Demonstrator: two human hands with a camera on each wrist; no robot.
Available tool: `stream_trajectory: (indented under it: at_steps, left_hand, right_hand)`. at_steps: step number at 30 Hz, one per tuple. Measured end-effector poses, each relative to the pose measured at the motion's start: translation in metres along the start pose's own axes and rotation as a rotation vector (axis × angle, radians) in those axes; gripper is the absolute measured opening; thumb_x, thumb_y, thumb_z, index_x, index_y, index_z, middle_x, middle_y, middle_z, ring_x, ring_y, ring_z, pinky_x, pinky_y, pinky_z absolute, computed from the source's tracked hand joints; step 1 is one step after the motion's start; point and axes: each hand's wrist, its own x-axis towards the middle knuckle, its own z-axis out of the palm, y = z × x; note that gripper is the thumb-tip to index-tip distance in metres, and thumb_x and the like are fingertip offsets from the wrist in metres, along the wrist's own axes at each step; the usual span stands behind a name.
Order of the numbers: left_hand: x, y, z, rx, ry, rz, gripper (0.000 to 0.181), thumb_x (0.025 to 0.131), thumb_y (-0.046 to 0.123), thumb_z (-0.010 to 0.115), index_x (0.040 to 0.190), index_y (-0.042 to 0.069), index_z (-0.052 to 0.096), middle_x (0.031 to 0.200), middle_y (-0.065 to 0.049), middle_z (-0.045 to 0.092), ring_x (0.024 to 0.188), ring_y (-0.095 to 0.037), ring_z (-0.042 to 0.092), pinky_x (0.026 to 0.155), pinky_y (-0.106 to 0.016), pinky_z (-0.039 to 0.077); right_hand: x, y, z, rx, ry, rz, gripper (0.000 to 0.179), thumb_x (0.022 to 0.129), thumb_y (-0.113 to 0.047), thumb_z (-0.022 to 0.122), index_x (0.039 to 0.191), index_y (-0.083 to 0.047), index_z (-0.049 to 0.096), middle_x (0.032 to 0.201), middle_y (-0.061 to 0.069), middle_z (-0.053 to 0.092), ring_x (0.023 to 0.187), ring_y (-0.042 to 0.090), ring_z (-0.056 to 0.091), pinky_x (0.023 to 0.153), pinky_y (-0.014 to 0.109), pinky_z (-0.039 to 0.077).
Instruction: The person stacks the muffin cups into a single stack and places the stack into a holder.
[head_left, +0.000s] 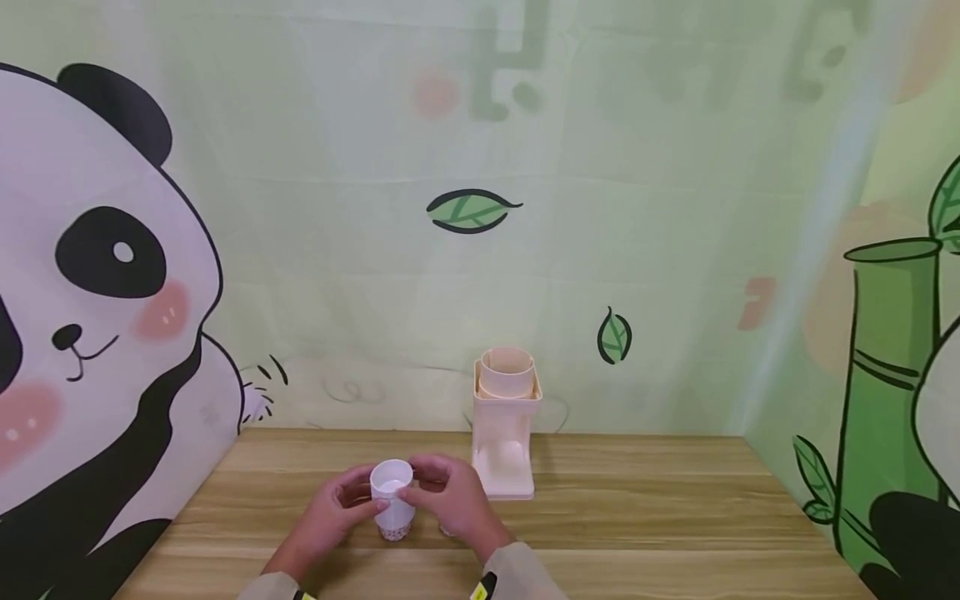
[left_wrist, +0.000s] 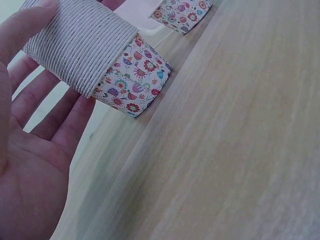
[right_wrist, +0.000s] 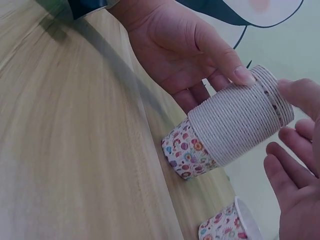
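Note:
A tall stack of nested white paper cups (head_left: 392,504), floral-printed at its exposed bottom, is held over the wooden table between both hands. My left hand (head_left: 339,507) grips one side, its thumb across the ribbed rims and its fingers behind. From the other side, my right hand (head_left: 453,496) holds the stack's upper end, thumb at the top rims. A narrow printed band shows between those rims in the right wrist view. A single floral paper cup (right_wrist: 227,223) stands on the table beside the stack; my right hand mostly hides it in the head view.
Behind the hands, a pale pink stand (head_left: 504,471) with a round cup-like holder (head_left: 507,375) on top stands near the table's back edge. A cloth backdrop printed with a panda (head_left: 97,333), leaves and bamboo rises behind the wooden table (head_left: 637,517).

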Motion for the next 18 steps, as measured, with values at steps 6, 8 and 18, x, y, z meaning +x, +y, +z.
stream_trajectory:
  at_steps: [6, 8, 18]
  left_hand:
    - [-0.001, -0.002, -0.001, -0.002, -0.011, 0.010, 0.057, 0.090, 0.015, 0.079, 0.140, 0.002, 0.057, 0.130, -0.023, 0.068, 0.115, -0.016, 0.067, 0.095, -0.021, 0.053]
    - [0.000, -0.003, -0.001, -0.004, -0.012, 0.012, 0.057, 0.090, 0.015, 0.079, 0.140, 0.002, 0.057, 0.130, -0.023, 0.068, 0.114, -0.015, 0.067, 0.095, -0.021, 0.053]
    - [0.001, -0.003, -0.001, -0.001, 0.003, 0.008, 0.056, 0.089, 0.014, 0.079, 0.139, 0.001, 0.058, 0.128, -0.022, 0.069, 0.114, -0.017, 0.067, 0.095, -0.021, 0.053]
  right_hand:
    - [-0.006, 0.006, -0.009, -0.047, 0.086, -0.032, 0.042, 0.085, -0.024, 0.085, 0.121, -0.007, 0.073, 0.122, 0.011, 0.074, 0.117, 0.036, 0.068, 0.103, 0.043, 0.055]
    - [-0.008, 0.010, -0.013, -0.086, 0.110, -0.032, 0.044, 0.085, -0.027, 0.085, 0.122, -0.009, 0.072, 0.123, 0.008, 0.074, 0.118, 0.031, 0.068, 0.104, 0.043, 0.054]
    - [-0.018, 0.021, -0.026, -0.166, 0.214, 0.015, 0.050, 0.077, -0.027, 0.090, 0.118, -0.006, 0.071, 0.122, 0.010, 0.073, 0.118, 0.031, 0.065, 0.101, 0.052, 0.053]
